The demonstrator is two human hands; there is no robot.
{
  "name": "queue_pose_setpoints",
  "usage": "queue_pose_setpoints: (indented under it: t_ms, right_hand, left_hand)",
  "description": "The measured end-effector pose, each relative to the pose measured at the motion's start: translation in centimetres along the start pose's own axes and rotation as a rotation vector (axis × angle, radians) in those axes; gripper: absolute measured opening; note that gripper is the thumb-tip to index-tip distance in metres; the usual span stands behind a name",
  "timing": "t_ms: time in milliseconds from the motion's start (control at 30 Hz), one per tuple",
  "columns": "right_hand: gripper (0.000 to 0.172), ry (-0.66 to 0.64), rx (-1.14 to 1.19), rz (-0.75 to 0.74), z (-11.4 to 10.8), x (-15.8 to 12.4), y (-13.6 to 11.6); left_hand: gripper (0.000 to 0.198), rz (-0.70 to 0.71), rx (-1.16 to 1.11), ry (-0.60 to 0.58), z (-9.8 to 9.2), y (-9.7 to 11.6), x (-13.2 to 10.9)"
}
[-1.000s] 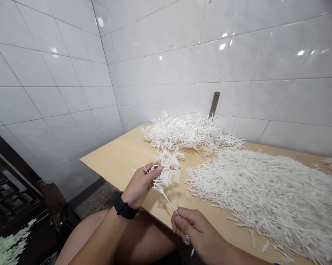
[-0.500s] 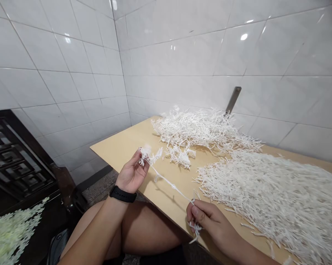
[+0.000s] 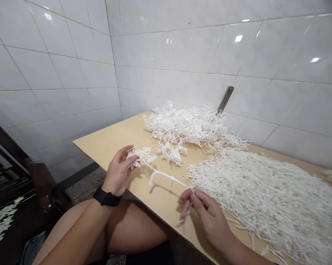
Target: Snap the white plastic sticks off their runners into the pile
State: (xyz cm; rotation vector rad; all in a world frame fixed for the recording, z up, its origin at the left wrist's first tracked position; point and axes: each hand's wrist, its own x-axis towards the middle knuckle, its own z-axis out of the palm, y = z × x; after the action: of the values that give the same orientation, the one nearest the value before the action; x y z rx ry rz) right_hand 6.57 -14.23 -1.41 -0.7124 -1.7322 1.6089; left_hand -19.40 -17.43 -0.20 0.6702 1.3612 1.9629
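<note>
A thin white branched plastic stem (image 3: 161, 173) stretches between my two hands above the table's near edge. My left hand (image 3: 118, 170), with a black band on its wrist, is closed around the feathery white sprigs at the stem's left end. At the other end, my right hand (image 3: 206, 211) pinches the stem between thumb and fingers. Short side twigs hang from the middle of the stem. A white bit dangles under the right fingers, blurred. Just beyond the left hand lies a small clump of white sprigs (image 3: 172, 152) on the tan tabletop (image 3: 107, 138).
A tangled heap of white sprigs (image 3: 188, 125) lies by the wall. To the right spreads a broad pile of short white pieces (image 3: 265, 191). A metal bar (image 3: 225, 100) rises behind the heap. Pale green-white blossoms (image 3: 2, 226) and a dark carved wooden chair (image 3: 41, 184) are at the left.
The view has shifted right, so things appear further left. My left hand has turned, its thumb now over the sprigs. The stem sags a little more, and fewer white strands hang below my right hand.
</note>
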Motion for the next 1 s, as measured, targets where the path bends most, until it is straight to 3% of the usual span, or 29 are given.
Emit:
queue_pose_setpoints:
  t_ms: [67,133,233,300,367,433,467,533,567,633,767,800,867,933,1000]
  right_hand:
    - [0.027,0.223,-0.135,-0.100,-0.3,0.1,0.2]
    - [0.024,0.333,-0.266,-0.184,-0.8,0.2,-0.1]
    - [0.019,0.322,-0.435,-0.272,-1.4,0.2,-1.3]
    - [0.018,0.279,-0.514,-0.331,-1.5,-0.1,-2.5]
    - [0.017,0.222,-0.573,-0.398,-1.4,-0.5,-3.4]
    - [0.015,0.198,-0.605,-0.458,-1.2,-1.0,-4.0]
    - [0.014,0.224,-0.605,-0.475,-1.2,-1.1,-4.1]
    - [0.012,0.357,-0.566,-0.479,-1.4,-1.1,-4.1]
    - [0.012,0.438,-0.534,-0.468,-1.6,-0.9,-4.0]
    - [0.013,0.542,-0.472,-0.420,-2.2,-0.3,-3.8]
    - [0.021,0.513,-0.416,-0.259,-3.2,0.9,-3.6]
    - [0.022,0.491,-0.407,-0.220,-3.2,1.1,-3.5]
    - [0.023,0.431,-0.388,-0.166,-3.1,1.4,-3.1]
    - [0.023,0.343,-0.397,-0.151,-2.9,1.6,-2.6]
    - [0.034,0.278,-0.484,-0.164,-2.5,1.6,-1.9]
  left_hand:
    - [0.042,0.068,0.142,0.008,-0.1,-0.1,0.0]
    - [0.037,0.104,0.296,-0.032,0.1,0.2,-0.5]
    - [0.023,0.269,0.383,-0.073,1.4,1.1,-2.6]
    - [0.021,0.367,0.278,-0.092,2.5,1.7,-4.8]
    - [0.036,0.274,0.187,-0.256,3.6,2.0,-7.1]
    - [0.055,0.067,0.154,-0.483,4.4,1.7,-8.7]
    - [0.054,-0.035,0.181,-0.596,4.7,1.4,-9.2]
    - [0.030,-0.188,0.282,-0.762,4.9,0.8,-9.1]
    - [0.017,-0.235,0.335,-0.810,4.8,0.6,-8.7]
    - [0.025,-0.280,0.397,-0.865,4.2,0.8,-7.5]
    - [0.030,-0.287,0.438,-0.994,2.5,2.3,-5.3]
    - [0.027,-0.257,0.447,-1.000,2.2,2.7,-5.1]
    - [0.022,-0.176,0.433,-0.896,1.9,2.8,-4.8]
    - [0.020,-0.120,0.342,-0.672,2.0,2.4,-4.9]
    - [0.018,-0.152,0.158,-0.468,2.4,1.7,-5.2]
